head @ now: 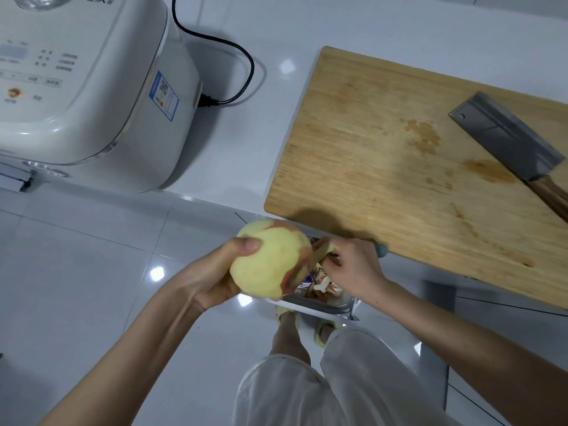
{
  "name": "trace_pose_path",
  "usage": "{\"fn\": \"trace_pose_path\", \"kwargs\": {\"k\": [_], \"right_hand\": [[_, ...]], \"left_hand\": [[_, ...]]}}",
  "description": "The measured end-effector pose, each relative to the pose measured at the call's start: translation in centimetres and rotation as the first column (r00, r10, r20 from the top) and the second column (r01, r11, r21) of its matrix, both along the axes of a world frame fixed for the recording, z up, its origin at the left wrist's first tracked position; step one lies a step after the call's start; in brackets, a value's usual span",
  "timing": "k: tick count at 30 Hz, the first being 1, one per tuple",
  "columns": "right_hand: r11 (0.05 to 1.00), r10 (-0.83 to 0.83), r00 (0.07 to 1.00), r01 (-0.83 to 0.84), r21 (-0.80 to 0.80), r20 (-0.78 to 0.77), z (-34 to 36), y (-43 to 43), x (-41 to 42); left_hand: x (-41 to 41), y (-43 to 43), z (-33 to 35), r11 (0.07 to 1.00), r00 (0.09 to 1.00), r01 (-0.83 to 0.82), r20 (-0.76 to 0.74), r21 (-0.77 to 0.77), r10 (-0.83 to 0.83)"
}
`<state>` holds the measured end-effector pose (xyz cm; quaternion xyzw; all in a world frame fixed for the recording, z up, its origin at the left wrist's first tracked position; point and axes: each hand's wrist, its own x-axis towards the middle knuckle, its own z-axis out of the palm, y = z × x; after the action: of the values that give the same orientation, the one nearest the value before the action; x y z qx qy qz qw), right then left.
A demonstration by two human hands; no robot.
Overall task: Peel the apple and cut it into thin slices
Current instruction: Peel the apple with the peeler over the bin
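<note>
white worktop (246, 133): rice cooker (92, 87), black cord (236, 53), wooden cutting board (399, 167) bearing a cleaver (507, 139). glossy tiled floor (92, 272); bin (316, 305) of peelings (325, 287). apple (270, 259), mostly peeled, gripped by left hand (215, 272) above the bin; right hand (353, 269) curled round peeler (382, 250), beside the apple.

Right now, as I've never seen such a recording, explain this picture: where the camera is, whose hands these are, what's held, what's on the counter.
No machine here: a camera on a person's head looks down at their bare hands. The left hand grips a mostly peeled apple; the right hand grips what seems a peeler, largely hidden, above a bin of peels. On the white counter stand a cooker and a wooden cutting board with a cleaver on it.
</note>
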<state>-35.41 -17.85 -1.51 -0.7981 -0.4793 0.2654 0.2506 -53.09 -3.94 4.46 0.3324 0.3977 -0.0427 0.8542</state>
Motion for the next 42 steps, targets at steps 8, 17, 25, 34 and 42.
{"fn": "trace_pose_path", "kwargs": {"k": [8, 17, 25, 34, 42], "right_hand": [[0.699, -0.464, 0.674, -0.119, -0.705, -0.574, 0.5, 2.1, 0.6], [0.846, -0.478, 0.455, 0.011, -0.532, -0.751, 3.6, 2.2, 0.9], [0.997, -0.003, 0.969, 0.023, 0.079, -0.245, 6.2, 2.8, -0.3], [0.838, 0.167, 0.926, -0.314, 0.445, 0.339, 5.6, 3.4, 0.4], [0.927, 0.125, 0.99, -0.139, 0.348, 0.062, 3.8, 1.6, 0.8]], "left_hand": [[0.4, 0.4, 0.5, 0.973, 0.992, 0.126, -0.05, 0.193, -0.119], [0.5, 0.5, 0.1, 0.931, 0.968, 0.236, -0.156, 0.278, -0.199], [1.1, 0.5, -0.1, 0.894, 0.94, 0.323, -0.214, 0.309, -0.265], [1.7, 0.5, 0.1, 0.834, 0.9, 0.432, -0.223, 0.342, -0.375], [1.1, -0.2, -0.1, 0.842, 0.919, 0.393, -0.147, 0.369, -0.365]]}}
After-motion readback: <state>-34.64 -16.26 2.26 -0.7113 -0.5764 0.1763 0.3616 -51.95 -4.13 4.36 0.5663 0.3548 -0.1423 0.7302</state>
